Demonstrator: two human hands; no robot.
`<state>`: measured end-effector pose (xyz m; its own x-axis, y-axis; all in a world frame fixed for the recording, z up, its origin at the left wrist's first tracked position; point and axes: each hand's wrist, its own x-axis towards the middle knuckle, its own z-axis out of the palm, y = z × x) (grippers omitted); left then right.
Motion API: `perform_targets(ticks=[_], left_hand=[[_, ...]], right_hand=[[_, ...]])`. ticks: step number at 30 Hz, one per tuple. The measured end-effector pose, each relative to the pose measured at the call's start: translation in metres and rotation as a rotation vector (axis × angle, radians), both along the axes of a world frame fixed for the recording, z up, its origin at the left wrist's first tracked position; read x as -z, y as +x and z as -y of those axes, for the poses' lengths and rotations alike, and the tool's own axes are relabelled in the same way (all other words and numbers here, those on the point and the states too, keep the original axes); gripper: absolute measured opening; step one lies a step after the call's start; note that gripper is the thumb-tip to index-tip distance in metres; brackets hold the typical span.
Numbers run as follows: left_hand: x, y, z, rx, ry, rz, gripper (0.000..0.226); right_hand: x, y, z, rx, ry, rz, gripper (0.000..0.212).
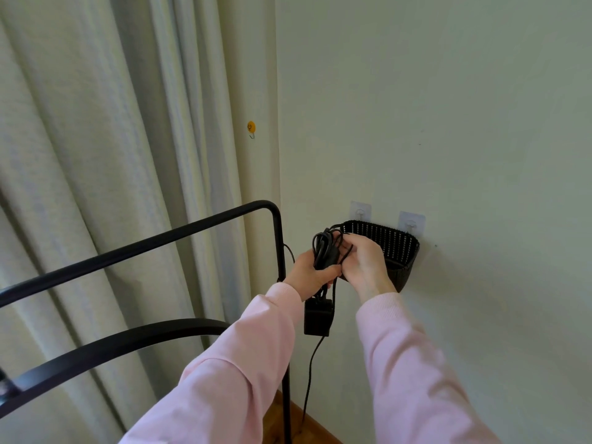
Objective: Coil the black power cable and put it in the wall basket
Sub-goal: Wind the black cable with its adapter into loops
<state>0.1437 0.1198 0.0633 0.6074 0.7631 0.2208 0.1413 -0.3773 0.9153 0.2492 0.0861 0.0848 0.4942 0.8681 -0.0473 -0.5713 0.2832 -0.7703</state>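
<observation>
1. Head view: my left hand [307, 270] grips the black power cable [323, 248], bunched in loops that stand up out of my fist.
2. My right hand [365, 264] is pressed close against the left, its fingers curled onto the same loops from the other side.
3. The bundle sits just beside the left rim of the wall basket [398, 248], not inside it.
4. The adapter block [317, 318] hangs below my left wrist, and a loose tail of cable drops from it toward the wooden floor [282, 421].
5. The basket hangs on the wall from two clear hooks [360, 211].
6. A black metal rack [160, 241] stands to my left, in front of the pale curtain [96, 155].
7. A yellow hook [251, 127] is stuck higher up, near the wall's corner.
</observation>
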Motion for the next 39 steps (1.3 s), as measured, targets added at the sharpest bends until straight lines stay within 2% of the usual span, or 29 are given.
perform_targets(ticks=[7, 13, 18, 21, 23, 29, 32, 36, 39], left_hand=[[-0.007, 0.000, 0.003, 0.048, -0.073, 0.015, 0.018], [-0.008, 0.000, 0.004, -0.020, -0.072, 0.048, 0.023], [-0.008, 0.000, 0.005, -0.088, -0.099, 0.150, 0.020], [-0.009, -0.001, 0.005, -0.145, -0.096, 0.170, 0.016], [-0.009, -0.002, 0.004, -0.202, -0.096, 0.172, 0.018], [-0.014, -0.001, 0.006, -0.248, -0.140, 0.220, 0.027], [-0.016, -0.003, 0.005, -0.259, -0.160, 0.262, 0.026], [-0.019, -0.005, 0.006, -0.239, -0.184, 0.302, 0.027], [-0.019, -0.007, 0.005, -0.249, -0.175, 0.273, 0.025]], right_hand=[[0.002, 0.001, -0.008, -0.029, 0.166, -0.033, 0.021], [0.004, 0.002, -0.004, -0.066, 0.197, 0.032, 0.016], [0.019, 0.006, 0.006, -0.172, 0.041, 0.232, 0.020], [0.035, 0.013, 0.008, -0.148, -0.154, 0.288, 0.030], [0.041, 0.014, 0.013, -0.183, -0.314, 0.431, 0.033], [0.047, 0.002, 0.022, -0.450, -0.650, 0.738, 0.067], [0.054, -0.005, 0.020, -0.471, -0.750, 0.813, 0.080], [0.065, -0.008, 0.020, -0.406, -0.718, 0.703, 0.070], [0.067, -0.007, 0.020, -0.441, -0.714, 0.731, 0.050]])
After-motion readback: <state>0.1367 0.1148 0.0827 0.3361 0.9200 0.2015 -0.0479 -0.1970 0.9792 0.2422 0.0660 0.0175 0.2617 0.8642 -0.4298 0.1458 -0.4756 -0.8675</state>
